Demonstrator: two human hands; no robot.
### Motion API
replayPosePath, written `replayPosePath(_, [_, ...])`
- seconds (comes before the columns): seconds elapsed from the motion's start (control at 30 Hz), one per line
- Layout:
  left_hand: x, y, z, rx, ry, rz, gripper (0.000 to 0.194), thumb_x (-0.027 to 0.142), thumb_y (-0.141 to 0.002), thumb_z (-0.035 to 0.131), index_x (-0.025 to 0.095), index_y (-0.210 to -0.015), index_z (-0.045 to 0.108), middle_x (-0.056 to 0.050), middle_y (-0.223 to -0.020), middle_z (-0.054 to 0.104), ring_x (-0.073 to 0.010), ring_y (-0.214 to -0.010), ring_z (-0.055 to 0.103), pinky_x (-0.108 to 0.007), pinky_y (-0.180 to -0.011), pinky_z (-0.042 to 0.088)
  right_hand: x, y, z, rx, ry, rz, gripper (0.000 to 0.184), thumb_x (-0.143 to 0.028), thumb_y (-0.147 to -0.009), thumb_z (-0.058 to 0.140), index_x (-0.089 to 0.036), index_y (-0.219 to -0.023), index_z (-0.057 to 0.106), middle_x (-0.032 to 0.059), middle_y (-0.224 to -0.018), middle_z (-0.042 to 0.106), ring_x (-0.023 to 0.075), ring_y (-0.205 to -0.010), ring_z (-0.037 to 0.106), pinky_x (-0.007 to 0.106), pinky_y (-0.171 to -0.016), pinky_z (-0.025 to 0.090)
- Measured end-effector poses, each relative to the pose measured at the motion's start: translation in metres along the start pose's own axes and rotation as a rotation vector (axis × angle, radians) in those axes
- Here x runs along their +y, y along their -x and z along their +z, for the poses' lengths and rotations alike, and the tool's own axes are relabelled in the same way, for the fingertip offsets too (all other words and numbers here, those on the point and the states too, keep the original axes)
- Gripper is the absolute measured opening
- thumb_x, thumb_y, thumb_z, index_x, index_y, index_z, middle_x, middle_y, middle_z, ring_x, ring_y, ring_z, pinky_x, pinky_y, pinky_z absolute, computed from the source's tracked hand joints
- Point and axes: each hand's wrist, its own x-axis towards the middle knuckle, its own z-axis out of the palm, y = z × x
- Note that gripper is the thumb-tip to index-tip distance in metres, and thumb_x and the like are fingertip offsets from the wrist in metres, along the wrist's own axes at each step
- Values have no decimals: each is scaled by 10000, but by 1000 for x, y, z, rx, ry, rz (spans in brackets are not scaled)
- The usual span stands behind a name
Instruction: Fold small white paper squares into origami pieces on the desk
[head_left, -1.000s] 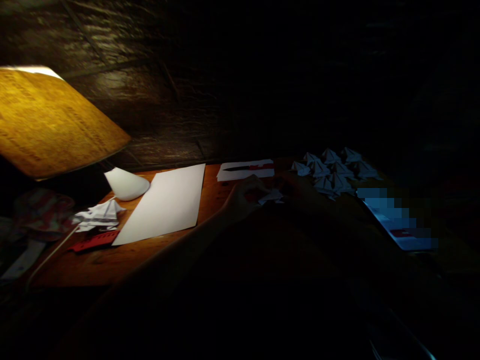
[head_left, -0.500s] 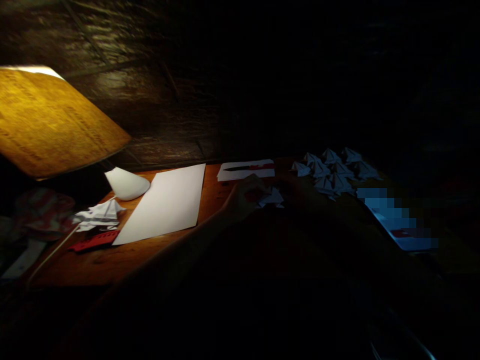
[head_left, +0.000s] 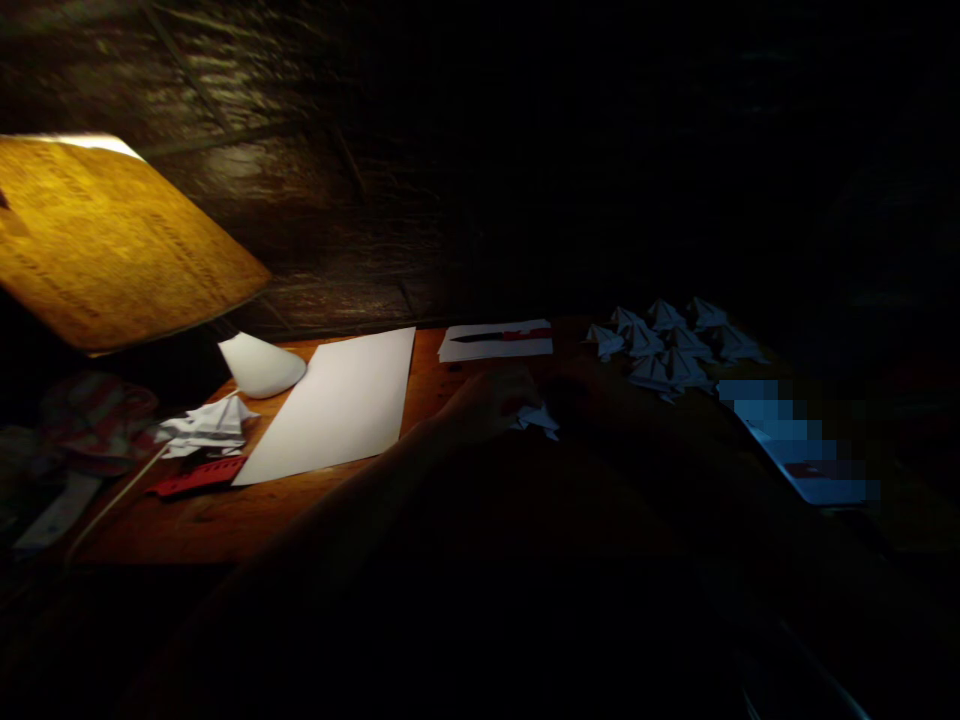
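A small folded paper figure [head_left: 536, 418] shows between my two hands above the dark wooden table. My left hand [head_left: 499, 395] has its fingers closed around the figure's upper left side. Close on the other side is my right hand [head_left: 589, 392], so deep in shadow that its fingers cannot be made out. Behind the hands a knife [head_left: 506, 336] with a dark blade and red handle lies on a stack of white paper [head_left: 472, 350]. Several similar folded paper figures [head_left: 675, 350] stand grouped at the right.
A lamp with a yellow shade [head_left: 127, 245] and white base [head_left: 259, 366] lights the left side. Near it lie a large white sheet [head_left: 337, 400], crumpled or folded paper [head_left: 206, 428] and a red perforated object [head_left: 199, 477]. At right glows a phone-like screen [head_left: 795, 450], partly pixelated.
The paper figure has dropped slightly and turned between my hands, with less of it showing. My left hand has shifted a little lower. The whole view has moved slightly.
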Motion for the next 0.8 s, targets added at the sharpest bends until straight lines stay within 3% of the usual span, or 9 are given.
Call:
replayPosePath(0.17, [3,0,-1,22,10,-74,228,118,-809,628,221,-991,718,-38,-986,692,-190,-917,672,-335,-779,541,-10,4,-6,22,-52,-10,205,-307,-964,586,-202,-1076,721,110,-1111,720,263,-1043,655,452,-937,509])
replayPosePath(0.3, [-1,-1,1,104,41,-126,150,177,-813,671,207,-952,720,-37,-959,713,-176,-869,671,-317,-756,532,-17,8,-11,-9,-110,-52,467,-488,-766,837,-214,-1102,664,104,-1176,663,273,-1050,627,423,-882,523])
replayPosePath(0.37, [-2,-2,2,125,47,-131,127,182,-808,674,200,-928,715,-36,-940,723,-174,-862,673,-320,-768,527,-18,9,-13,-45,-95,-70,465,-448,-722,872,-211,-1059,657,92,-1131,671,261,-995,631,393,-834,521])
replayPosePath(0.5, [0,-2,1,77,16,-140,96,226,-803,694,196,-894,705,-36,-927,719,-178,-846,674,-315,-748,512,-19,6,-14,-56,-77,-92,107,-222,-814,723,-208,-911,681,57,-996,722,222,-901,668,341,-790,498])
replayPosePath(0.6, [3,0,-3,7,-35,-112,124,230,-790,689,199,-911,697,-42,-959,707,-187,-870,667,-314,-742,510,-20,6,-15,-90,-77,-105,154,-134,-793,678,-217,-918,713,34,-983,748,207,-895,693,318,-781,491])
replayPosePath(0.8, [6,4,-15,-54,-90,-48,302,123,-694,620,224,-972,684,-45,-1003,699,-225,-968,652,-360,-839,518,-16,7,-14,-126,-77,-88,245,-119,-782,674,-230,-990,740,34,-1047,769,216,-922,709,333,-788,513])
